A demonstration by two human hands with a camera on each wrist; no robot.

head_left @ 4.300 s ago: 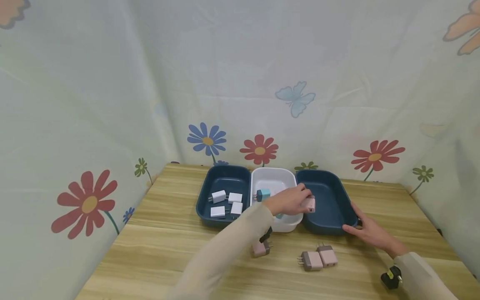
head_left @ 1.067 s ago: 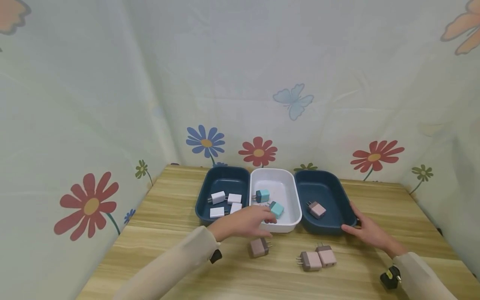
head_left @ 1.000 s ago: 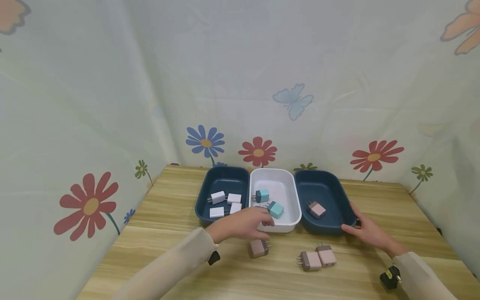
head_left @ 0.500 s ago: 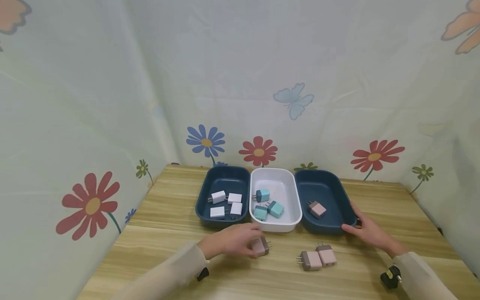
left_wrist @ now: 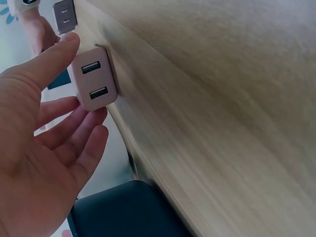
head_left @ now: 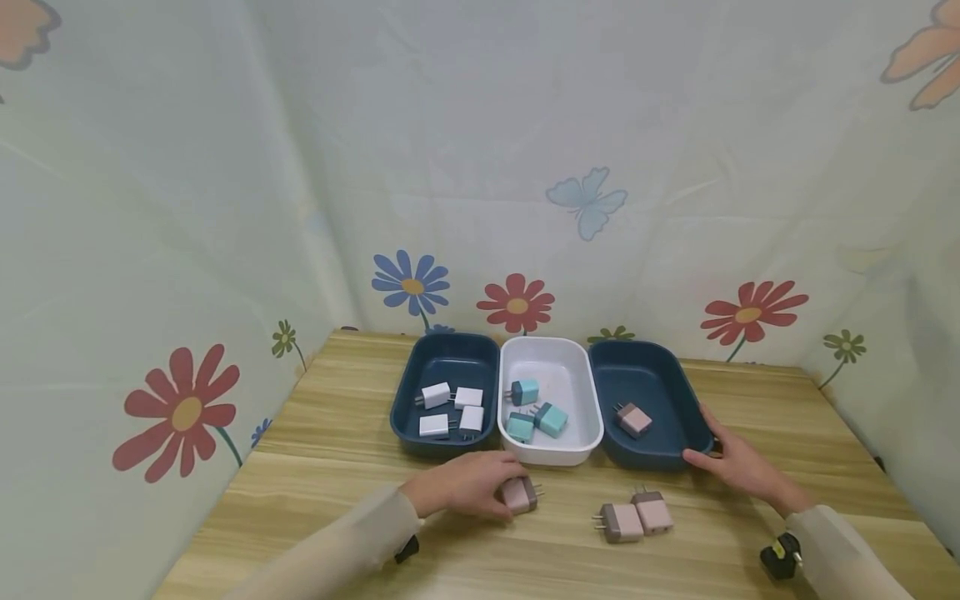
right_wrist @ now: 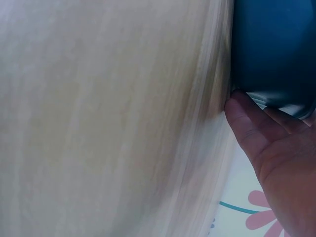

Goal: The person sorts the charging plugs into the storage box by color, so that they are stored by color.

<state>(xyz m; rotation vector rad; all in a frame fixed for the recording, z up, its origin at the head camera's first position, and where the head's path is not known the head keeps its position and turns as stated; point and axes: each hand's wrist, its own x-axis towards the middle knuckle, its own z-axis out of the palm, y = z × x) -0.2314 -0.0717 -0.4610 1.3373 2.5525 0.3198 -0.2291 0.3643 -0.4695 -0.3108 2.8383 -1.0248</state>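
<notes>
My left hand [head_left: 467,485] pinches a pink and grey USB charger [head_left: 517,495] on the table, below the white tray [head_left: 572,457]. In the left wrist view, the thumb and fingers lie on opposite sides of this charger [left_wrist: 97,79], whose two USB ports face the camera. My right hand [head_left: 741,468] rests at the near right corner of a dark blue tray [head_left: 647,367], thumb on the front wall and extended fingers along the side. One pink charger [head_left: 633,420] lies inside that tray. Two more pink chargers [head_left: 622,522] sit side by side on the table.
Three trays stand in a row near the printed backdrop. Several white chargers [head_left: 435,427] lie in the left dark blue tray [head_left: 442,350]. The white tray between holds teal chargers [head_left: 552,419]. A patterned cloth [head_left: 480,167] closes off the back and sides.
A pink charger came down into the right blue tray. My left hand then drew back toward the near left and closed around another pink charger. The right hand stays at the tray corner.
</notes>
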